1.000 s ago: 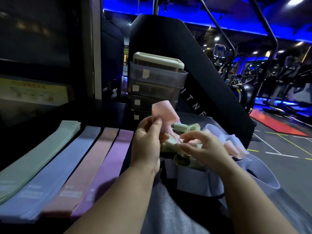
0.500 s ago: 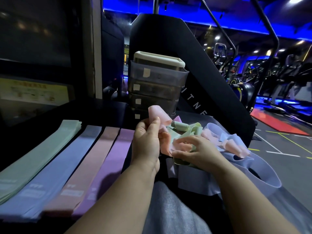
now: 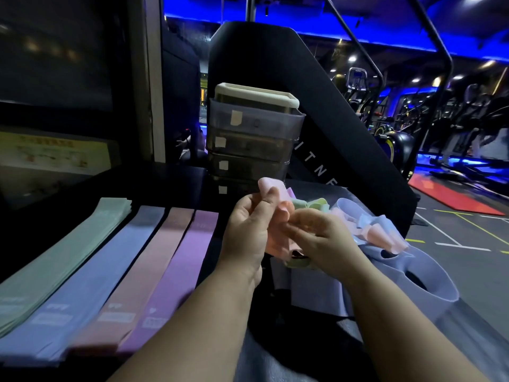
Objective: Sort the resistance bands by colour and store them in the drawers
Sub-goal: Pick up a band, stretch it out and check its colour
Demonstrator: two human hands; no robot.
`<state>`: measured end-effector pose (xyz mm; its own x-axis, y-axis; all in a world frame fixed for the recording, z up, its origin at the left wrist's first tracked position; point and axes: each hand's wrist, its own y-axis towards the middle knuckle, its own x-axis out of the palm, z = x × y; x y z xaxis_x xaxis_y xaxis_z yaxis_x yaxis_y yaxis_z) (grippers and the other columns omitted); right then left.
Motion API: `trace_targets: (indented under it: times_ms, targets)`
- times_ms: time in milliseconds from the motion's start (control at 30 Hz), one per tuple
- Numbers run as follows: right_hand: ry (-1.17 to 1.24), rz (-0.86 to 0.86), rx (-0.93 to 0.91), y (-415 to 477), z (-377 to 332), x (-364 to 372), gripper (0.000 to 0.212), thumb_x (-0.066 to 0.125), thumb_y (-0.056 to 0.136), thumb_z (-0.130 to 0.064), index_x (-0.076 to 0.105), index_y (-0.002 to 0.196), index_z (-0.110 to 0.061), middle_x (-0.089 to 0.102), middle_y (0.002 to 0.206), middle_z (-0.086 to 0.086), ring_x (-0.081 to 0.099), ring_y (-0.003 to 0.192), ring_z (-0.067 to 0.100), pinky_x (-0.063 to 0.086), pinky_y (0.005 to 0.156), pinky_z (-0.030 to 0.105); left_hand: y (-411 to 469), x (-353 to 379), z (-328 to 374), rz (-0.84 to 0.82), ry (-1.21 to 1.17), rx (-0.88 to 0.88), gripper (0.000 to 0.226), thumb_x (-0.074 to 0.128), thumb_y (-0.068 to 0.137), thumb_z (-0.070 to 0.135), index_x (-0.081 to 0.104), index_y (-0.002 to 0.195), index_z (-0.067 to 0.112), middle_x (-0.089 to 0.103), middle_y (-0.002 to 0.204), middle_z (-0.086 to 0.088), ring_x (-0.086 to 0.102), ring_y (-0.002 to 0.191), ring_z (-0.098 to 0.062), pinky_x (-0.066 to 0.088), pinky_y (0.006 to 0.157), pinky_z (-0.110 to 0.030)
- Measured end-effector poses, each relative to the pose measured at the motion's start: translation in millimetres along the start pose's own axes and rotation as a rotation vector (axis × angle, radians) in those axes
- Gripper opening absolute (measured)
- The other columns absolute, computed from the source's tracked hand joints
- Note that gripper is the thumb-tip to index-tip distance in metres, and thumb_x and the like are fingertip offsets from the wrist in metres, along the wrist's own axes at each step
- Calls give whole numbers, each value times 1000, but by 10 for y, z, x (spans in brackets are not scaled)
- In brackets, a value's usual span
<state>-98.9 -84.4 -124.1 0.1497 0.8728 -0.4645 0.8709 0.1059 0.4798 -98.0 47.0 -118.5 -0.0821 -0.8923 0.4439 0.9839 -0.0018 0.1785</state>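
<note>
My left hand (image 3: 248, 227) pinches the upper end of a pink resistance band (image 3: 276, 238) just in front of the drawer unit (image 3: 253, 139). Close beside it, my right hand (image 3: 322, 241) grips the same band lower down. Behind and under my hands lies a tangled heap of green, pink and pale blue bands (image 3: 366, 224). On the dark surface at left lie sorted flat stacks: green (image 3: 63, 260), blue (image 3: 110, 260), pink (image 3: 148, 260) and purple (image 3: 187, 260). The smoky grey drawers with white labels are all pushed in.
A big pale blue band loop (image 3: 424, 279) hangs over the right edge of the surface. A tall black machine panel (image 3: 344, 128) rises behind the drawers. Gym floor with lines and a red mat (image 3: 451, 197) lies to the right.
My hands have drawn closer together on the pink band. The right hand rose from the heap and took hold of the band; the band's top end has folded down lower.
</note>
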Motion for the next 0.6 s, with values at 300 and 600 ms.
trace_targets:
  times_ms: [300, 600]
  targets:
    - [435, 244, 117, 38, -14, -136, 16, 63, 92, -14, 77, 86, -19, 74, 84, 7, 67, 76, 22, 55, 76, 46, 57, -47, -182, -36, 395, 207, 34, 68, 67, 56, 59, 88, 32, 64, 94, 5, 62, 89, -16, 55, 77, -36]
    - [755, 90, 187, 38, -8, -181, 44, 36, 88, 9, 68, 113, -8, 72, 104, 18, 70, 94, 29, 57, 68, 37, 66, -17, -253, -77, 492, 315, 31, 62, 68, 62, 61, 87, 38, 69, 83, 10, 63, 98, -33, 54, 82, -53]
